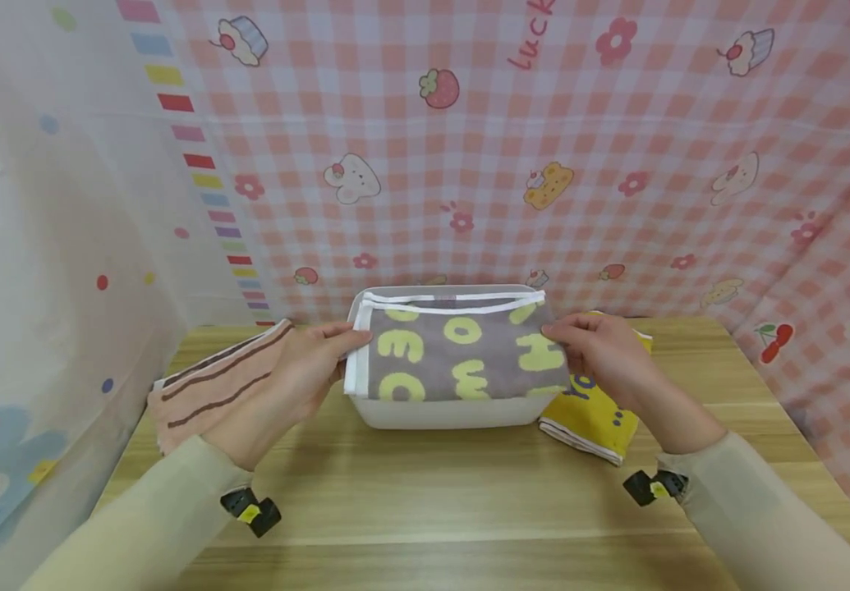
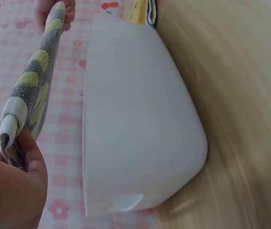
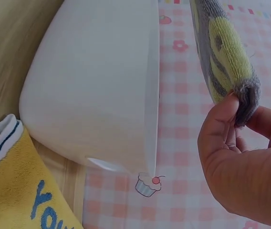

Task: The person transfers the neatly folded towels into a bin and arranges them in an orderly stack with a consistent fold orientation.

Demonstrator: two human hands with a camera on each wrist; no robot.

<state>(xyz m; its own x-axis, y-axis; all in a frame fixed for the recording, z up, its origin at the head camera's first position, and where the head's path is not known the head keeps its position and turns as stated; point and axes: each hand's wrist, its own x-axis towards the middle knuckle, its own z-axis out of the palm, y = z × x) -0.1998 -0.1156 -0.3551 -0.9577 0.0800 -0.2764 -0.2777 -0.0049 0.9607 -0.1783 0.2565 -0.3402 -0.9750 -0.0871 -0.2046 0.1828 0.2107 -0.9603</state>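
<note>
A folded grey towel (image 1: 435,353) with yellow letters and white edging is stretched between both hands, above a white plastic bin (image 1: 454,414). My left hand (image 1: 306,365) pinches its left end, where the white band (image 2: 14,113) shows, thumb on one face and fingers behind. At the other end my right hand (image 1: 609,349) pinches the grey edge between thumb and fingers. Both wrist views show the towel (image 3: 226,52) held apart from the bin's rim (image 3: 153,95). In the head view the towel hides most of the bin's opening.
A pink towel with brown stripes (image 1: 210,394) lies on the wooden table (image 1: 425,509) left of the bin, partly behind the left forearm. To the right lies a folded yellow towel (image 1: 598,419) with blue lettering. A pink checked cloth (image 1: 395,238) hangs behind the table.
</note>
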